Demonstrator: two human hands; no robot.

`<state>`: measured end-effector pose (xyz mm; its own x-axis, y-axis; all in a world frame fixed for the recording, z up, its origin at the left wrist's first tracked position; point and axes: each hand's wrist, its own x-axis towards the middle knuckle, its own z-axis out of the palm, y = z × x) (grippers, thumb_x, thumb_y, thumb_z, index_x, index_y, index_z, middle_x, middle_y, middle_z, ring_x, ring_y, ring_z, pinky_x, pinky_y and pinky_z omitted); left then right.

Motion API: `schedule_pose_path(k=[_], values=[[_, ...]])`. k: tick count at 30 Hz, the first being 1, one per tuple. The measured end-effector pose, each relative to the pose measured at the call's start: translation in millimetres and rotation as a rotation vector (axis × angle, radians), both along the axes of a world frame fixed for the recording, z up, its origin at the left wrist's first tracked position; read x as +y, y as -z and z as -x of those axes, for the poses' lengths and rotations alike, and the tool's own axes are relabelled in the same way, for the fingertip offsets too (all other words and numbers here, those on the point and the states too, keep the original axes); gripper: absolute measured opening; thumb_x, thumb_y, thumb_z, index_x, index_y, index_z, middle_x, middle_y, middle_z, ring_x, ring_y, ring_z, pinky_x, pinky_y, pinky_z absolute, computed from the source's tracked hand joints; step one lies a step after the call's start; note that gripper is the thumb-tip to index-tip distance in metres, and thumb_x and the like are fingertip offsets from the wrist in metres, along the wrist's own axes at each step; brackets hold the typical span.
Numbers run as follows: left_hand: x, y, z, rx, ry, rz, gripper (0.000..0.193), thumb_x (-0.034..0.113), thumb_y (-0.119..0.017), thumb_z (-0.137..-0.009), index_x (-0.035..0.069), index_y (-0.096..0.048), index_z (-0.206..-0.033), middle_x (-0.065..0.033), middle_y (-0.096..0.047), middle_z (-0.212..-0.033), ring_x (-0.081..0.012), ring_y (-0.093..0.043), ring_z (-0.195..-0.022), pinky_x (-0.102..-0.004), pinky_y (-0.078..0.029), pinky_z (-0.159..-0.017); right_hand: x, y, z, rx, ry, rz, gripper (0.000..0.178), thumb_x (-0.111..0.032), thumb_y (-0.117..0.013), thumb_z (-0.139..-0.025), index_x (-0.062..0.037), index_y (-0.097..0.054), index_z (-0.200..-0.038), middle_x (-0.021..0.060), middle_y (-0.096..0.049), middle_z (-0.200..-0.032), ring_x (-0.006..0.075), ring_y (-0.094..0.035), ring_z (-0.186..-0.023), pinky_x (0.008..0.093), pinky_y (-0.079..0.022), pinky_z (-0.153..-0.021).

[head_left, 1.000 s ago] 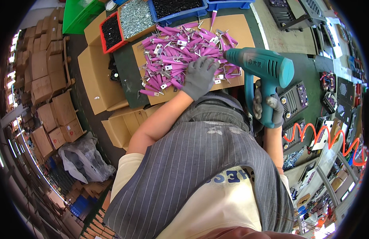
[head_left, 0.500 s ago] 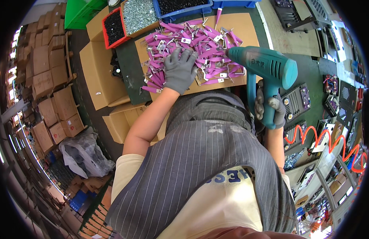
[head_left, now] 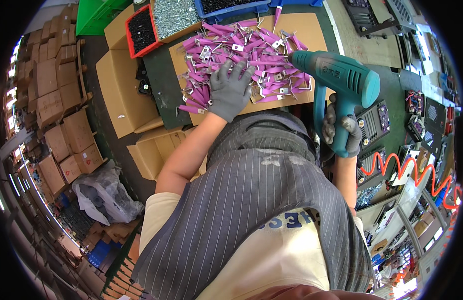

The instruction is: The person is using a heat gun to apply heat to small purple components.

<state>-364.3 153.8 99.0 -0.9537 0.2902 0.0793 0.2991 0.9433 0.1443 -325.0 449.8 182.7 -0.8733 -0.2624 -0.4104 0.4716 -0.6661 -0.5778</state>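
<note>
A pile of metal pieces in purple heat-shrink tubing [head_left: 271,62] lies on a flat cardboard sheet [head_left: 306,25] in front of me. My left hand [head_left: 230,95], in a grey glove, rests on the near left part of the pile, fingers spread; whatever lies under the palm is hidden. In my gloved right hand [head_left: 352,136] is a teal heat gun [head_left: 344,77], gripped by its handle. Its nozzle points left at the pile's right edge, close over the pieces.
Along the far side stand a red bin of black screws [head_left: 143,32], a box of silvery screws [head_left: 176,17] and a blue bin [head_left: 236,14]. An open cardboard box [head_left: 119,95] is at the left. An orange coiled hose [head_left: 416,177] hangs at the right.
The heat gun has shifted slightly right in my right hand. My left hand has moved a little right, its fingers spread wider over the pile.
</note>
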Motion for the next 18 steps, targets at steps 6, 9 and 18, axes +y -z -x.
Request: schedule_pose_path(k=[6, 9, 18], values=[[-5, -5, -16, -0.046, 0.028, -0.056, 0.048, 0.030, -0.063, -0.077, 0.024, -0.056, -0.125, -0.0030, -0.051, -0.128, -0.0298, -0.037, -0.125, -0.0476, -0.027, -0.100, -8, 2, 2, 0.003, -0.029, 0.060, 0.067, -0.017, -0.069, -0.073, 0.0032, -0.034, -0.126, 0.0104, -0.052, -0.080, 0.0174, -0.055, -0.052, 0.0278, -0.047, -0.039], [-8, -2, -24, -0.049, 0.050, -0.107, 0.048, 0.027, -0.063, -0.077, 0.027, -0.057, -0.124, -0.0018, -0.053, -0.128, -0.0289, -0.037, -0.125, -0.0469, -0.025, -0.102, -18, -3, 4, -0.004, -0.050, 0.040, 0.066, -0.018, -0.069, -0.072, 0.0029, -0.036, -0.125, 0.0101, -0.052, -0.080, 0.0172, -0.055, -0.051, 0.0272, -0.046, -0.038], [-4, -10, -40, -0.007, 0.065, -0.198, 0.038, 0.025, -0.065, -0.075, 0.024, -0.061, -0.114, 0.0021, -0.057, -0.120, -0.0235, -0.045, -0.117, -0.0419, -0.033, -0.095, -26, -4, 10, -0.013, -0.094, -0.002, 0.066, -0.019, -0.069, -0.071, 0.0027, -0.036, -0.124, 0.0094, -0.051, -0.077, 0.0170, -0.053, -0.049, 0.0260, -0.045, -0.037]])
